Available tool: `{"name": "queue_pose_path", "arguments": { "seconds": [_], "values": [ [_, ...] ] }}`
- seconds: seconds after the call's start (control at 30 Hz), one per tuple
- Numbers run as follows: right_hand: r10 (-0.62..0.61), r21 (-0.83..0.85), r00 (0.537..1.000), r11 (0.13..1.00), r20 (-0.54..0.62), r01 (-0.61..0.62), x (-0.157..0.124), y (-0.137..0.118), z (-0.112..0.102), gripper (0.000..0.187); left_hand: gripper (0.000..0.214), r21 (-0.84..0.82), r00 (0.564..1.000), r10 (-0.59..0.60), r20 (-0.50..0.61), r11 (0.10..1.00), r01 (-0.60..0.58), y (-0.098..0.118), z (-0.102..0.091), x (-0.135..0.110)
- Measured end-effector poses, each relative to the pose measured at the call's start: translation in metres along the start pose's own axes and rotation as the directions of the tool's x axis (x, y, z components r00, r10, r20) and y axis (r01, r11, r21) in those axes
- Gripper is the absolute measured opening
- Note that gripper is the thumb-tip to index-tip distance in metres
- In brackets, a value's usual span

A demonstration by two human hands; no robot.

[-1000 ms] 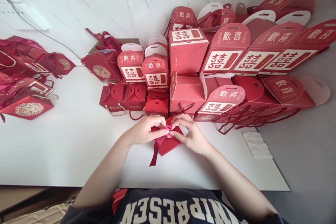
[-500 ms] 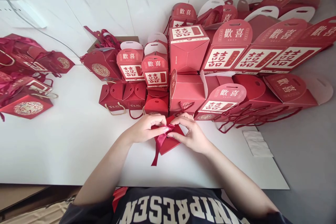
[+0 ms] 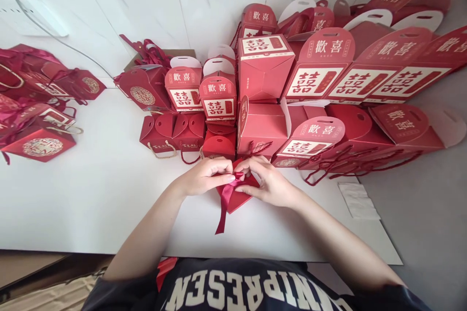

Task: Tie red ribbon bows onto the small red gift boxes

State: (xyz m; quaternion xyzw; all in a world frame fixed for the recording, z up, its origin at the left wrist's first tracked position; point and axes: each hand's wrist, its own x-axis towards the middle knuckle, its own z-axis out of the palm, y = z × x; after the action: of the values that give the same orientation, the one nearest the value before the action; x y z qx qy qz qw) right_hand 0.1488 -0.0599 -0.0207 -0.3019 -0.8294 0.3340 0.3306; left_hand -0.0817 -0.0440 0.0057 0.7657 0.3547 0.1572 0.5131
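Note:
A small red gift box (image 3: 237,202) sits on the white table in front of me, partly covered by my hands. Crimson satin ribbon (image 3: 225,206) lies over its top, looped near my fingertips, with one tail hanging down toward me. My left hand (image 3: 207,175) pinches the ribbon between thumb and fingers from the left. From the right, my right hand (image 3: 268,182) has its curled fingers on the ribbon loop, its thumb close to the box top. How the ribbon crosses under my fingers is hidden.
Rows of red boxes with printed characters (image 3: 315,82) stand against the wall, several with cord handles. More beribboned boxes (image 3: 42,146) are at the left. A folded white tissue (image 3: 359,200) lies near the right edge of the white table (image 3: 109,194).
My fingers have shifted slightly on the ribbon, and a small loop now shows between them. The hanging tail has swung a little right. The whole view has also shifted slightly.

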Motion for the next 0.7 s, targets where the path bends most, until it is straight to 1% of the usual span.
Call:
{"name": "queue_pose_path", "arguments": {
  "seconds": [0.03,0.13,0.23,0.3,0.37,0.53,0.63,0.7],
  "values": [
    [0.024,0.032,0.999,0.999,0.029,-0.025,0.001,-0.001,-0.003,0.030,0.026,0.004,1.000,0.002,-0.005,1.000,-0.002,0.000,0.000,0.000],
    [0.097,0.157,0.988,0.981,0.123,-0.116,0.002,-0.004,-0.014,0.026,0.027,0.010,1.000,0.005,-0.015,1.000,-0.005,0.001,0.000,0.000],
    [0.147,0.230,0.974,0.955,0.174,-0.185,0.002,-0.004,-0.025,0.025,0.027,-0.032,1.000,0.010,-0.001,0.999,-0.010,0.004,0.000,-0.002],
    [0.160,0.230,0.969,0.952,0.190,-0.202,0.001,-0.004,-0.026,0.023,0.027,-0.027,1.000,0.012,0.000,1.000,-0.012,0.006,0.000,-0.003],
    [0.163,0.207,0.968,0.957,0.190,-0.201,0.001,-0.002,-0.023,0.020,0.028,0.013,1.000,0.014,-0.016,1.000,-0.014,0.007,0.000,-0.003],
    [0.156,0.157,0.981,0.973,0.112,-0.172,0.002,-0.001,-0.013,0.007,0.031,0.103,0.998,0.027,-0.055,0.994,-0.021,0.004,0.002,-0.001],
    [0.154,0.147,0.978,0.974,0.138,-0.174,0.000,-0.006,-0.020,0.009,0.025,0.031,0.999,0.009,-0.043,0.999,-0.008,0.004,0.002,-0.006],
    [0.173,0.115,0.970,0.974,0.168,-0.194,-0.006,-0.008,-0.030,0.010,0.020,-0.004,0.997,-0.014,-0.074,1.000,0.014,0.007,-0.001,-0.015]
  ]
}}
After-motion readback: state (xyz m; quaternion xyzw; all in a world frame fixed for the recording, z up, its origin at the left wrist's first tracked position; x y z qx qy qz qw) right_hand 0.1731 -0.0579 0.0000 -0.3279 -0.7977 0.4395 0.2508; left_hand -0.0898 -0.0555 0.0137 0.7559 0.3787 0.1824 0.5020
